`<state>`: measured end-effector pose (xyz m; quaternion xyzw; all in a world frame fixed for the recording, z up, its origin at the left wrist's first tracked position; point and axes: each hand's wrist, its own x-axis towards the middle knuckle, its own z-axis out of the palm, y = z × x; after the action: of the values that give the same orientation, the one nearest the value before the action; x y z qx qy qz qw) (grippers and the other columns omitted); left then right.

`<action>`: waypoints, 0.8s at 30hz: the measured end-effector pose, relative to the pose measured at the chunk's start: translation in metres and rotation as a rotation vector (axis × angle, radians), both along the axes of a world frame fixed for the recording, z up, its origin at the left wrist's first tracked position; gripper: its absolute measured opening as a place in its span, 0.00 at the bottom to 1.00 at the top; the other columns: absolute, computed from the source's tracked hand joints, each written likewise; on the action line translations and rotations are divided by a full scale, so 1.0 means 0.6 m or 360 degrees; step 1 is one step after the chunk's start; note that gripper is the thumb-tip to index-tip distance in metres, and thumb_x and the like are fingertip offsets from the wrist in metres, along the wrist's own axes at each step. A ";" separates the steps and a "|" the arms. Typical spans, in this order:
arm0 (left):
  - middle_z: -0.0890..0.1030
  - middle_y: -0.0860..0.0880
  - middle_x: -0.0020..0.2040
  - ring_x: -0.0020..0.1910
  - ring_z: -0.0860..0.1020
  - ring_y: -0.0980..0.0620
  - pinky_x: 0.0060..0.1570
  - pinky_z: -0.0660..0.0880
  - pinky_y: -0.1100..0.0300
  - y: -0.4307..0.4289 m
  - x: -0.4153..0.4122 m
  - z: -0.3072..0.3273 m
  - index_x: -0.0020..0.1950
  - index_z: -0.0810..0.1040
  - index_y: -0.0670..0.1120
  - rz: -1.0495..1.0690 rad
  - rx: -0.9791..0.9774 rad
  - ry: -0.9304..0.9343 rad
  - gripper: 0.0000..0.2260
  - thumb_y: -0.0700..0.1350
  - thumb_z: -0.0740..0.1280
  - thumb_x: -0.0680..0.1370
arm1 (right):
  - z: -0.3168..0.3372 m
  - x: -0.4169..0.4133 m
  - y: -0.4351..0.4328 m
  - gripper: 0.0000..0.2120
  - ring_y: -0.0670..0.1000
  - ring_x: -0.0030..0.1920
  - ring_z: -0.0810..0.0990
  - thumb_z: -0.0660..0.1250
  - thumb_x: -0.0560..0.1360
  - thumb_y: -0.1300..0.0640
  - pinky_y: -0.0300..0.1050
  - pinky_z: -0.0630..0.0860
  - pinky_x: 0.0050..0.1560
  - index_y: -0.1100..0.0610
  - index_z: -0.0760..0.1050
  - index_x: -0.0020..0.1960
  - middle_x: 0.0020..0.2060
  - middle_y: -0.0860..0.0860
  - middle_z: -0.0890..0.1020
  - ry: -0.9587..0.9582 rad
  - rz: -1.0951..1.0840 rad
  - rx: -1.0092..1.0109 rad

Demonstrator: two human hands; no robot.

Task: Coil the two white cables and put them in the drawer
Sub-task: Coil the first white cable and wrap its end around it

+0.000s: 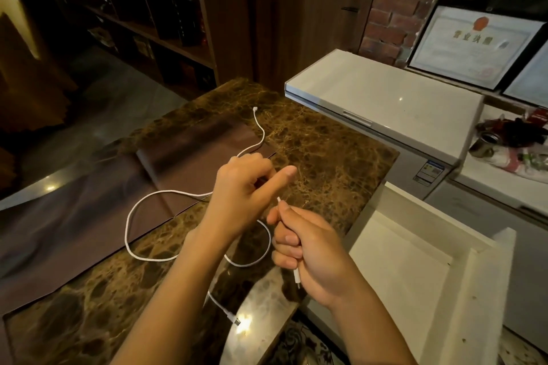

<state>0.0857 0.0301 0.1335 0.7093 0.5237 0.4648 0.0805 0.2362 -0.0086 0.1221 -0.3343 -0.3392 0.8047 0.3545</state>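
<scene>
Marble counter point(326, 139): brown-veined, carrying a dark mat point(192, 142) under part of the cabling.
White cables point(128, 225): lying in loose loops across the counter and mat, partly passing under the forearms. A far plug point(255, 109) is resting at the back and a near plug point(235, 320) is lying by the front edge. Where one cable ends and the other begins is not showing clearly.
Left hand point(243, 187): curling its fingers round a strand above the counter, thumb sticking out.
Right hand point(311, 252): clenching round a cable end, with a white connector point(296, 275) poking out below the fist.
Drawer point(480, 261): standing open to the right of the counter, white inside.
</scene>
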 end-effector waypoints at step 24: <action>0.72 0.57 0.30 0.30 0.68 0.60 0.31 0.64 0.64 -0.121 0.133 -0.103 0.38 0.70 0.53 -0.0129 -0.0725 -0.0500 0.14 0.44 0.60 0.84 | 0.030 0.053 0.063 0.14 0.44 0.27 0.64 0.58 0.84 0.54 0.39 0.63 0.28 0.61 0.76 0.47 0.29 0.50 0.69 0.0404 -0.0322 -0.0148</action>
<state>0.1656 -0.0423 0.0715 0.6126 0.5670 0.4357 0.3367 0.2678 0.0294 0.1398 -0.2786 -0.2188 0.8154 0.4579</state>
